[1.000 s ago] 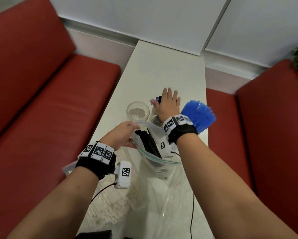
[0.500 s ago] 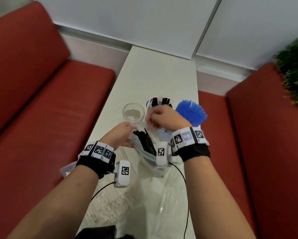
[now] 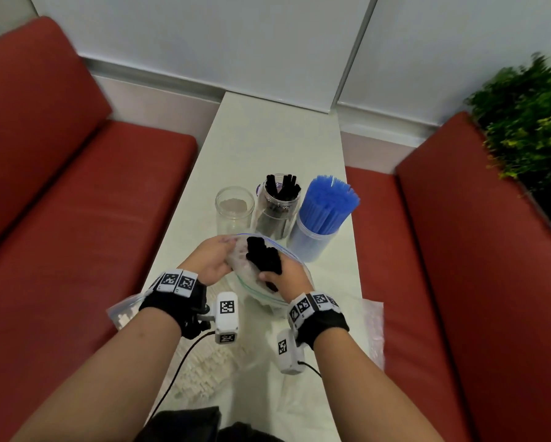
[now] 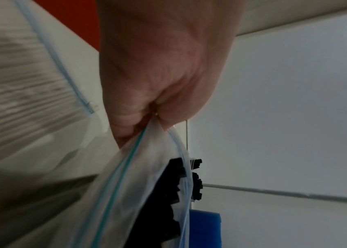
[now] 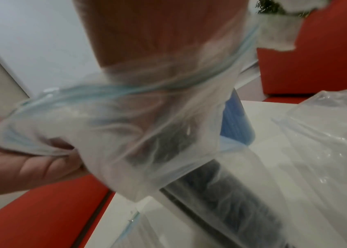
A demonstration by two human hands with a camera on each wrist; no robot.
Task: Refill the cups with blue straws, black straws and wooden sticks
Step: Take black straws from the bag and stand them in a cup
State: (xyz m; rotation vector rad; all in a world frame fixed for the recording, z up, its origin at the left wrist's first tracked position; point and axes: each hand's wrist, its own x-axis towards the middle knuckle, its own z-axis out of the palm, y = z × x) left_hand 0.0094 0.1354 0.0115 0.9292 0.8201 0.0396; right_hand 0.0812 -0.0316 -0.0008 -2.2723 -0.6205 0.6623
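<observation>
Three clear cups stand in a row on the white table (image 3: 268, 138): an empty cup (image 3: 235, 207) on the left, a cup partly filled with black straws (image 3: 279, 205) in the middle, and a cup packed with blue straws (image 3: 323, 215) on the right. Just in front of them my left hand (image 3: 228, 250) pinches the rim of a clear zip bag (image 3: 261, 295), as the left wrist view shows (image 4: 153, 120). My right hand (image 3: 268, 275) reaches into the bag and grips a bundle of black straws (image 3: 263, 260). In the right wrist view the bag film (image 5: 147, 134) wraps the hand and hides its fingers.
A bag of pale wooden sticks (image 3: 201, 374) lies on the table under my left forearm. An empty crumpled plastic bag (image 3: 373, 330) lies at the table's right edge. Red benches (image 3: 76, 218) flank the narrow table, and a green plant (image 3: 529, 122) stands behind the right one.
My right hand has come back from the black-straw cup into the bag and closed round a bundle of black straws. My left hand has kept hold of the bag rim.
</observation>
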